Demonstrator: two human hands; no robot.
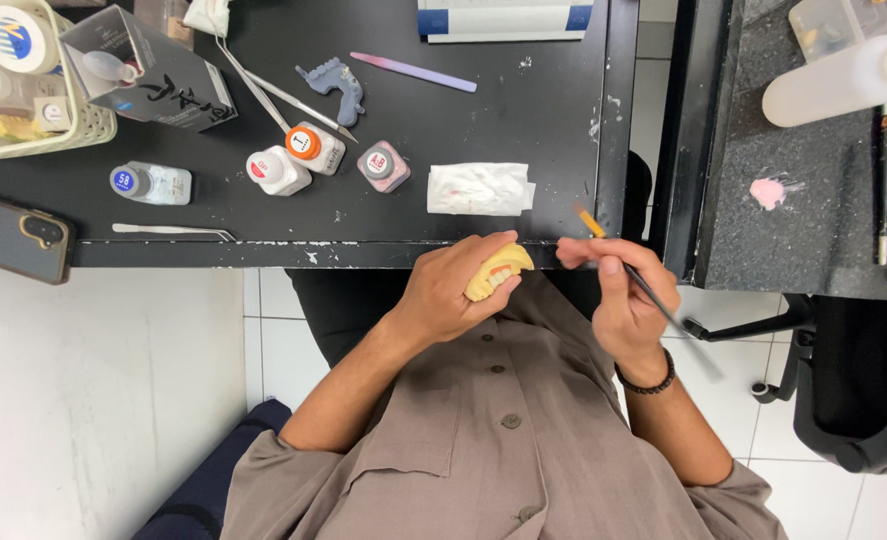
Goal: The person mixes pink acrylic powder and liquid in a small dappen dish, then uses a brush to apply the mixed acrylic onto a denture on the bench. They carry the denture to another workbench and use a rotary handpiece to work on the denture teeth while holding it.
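Note:
My left hand [455, 290] grips a yellow dental model [498, 272] with pale teeth showing, held just below the front edge of the black table [363, 250]. My right hand [618, 300] holds a thin dark brush [631, 270] like a pen; its orange tip points up and left, a short way right of the model. A folded white tissue [479, 188] lies on the table just above both hands.
Small jars [315, 148], a bottle [153, 183], tweezers [173, 231], a blue tray piece [335, 88], a pink stick [413, 72], a dark box [148, 70] and a basket [23, 80] sit on the table. A phone [15, 236] lies at left. A white bottle [843, 80] rests on the right counter.

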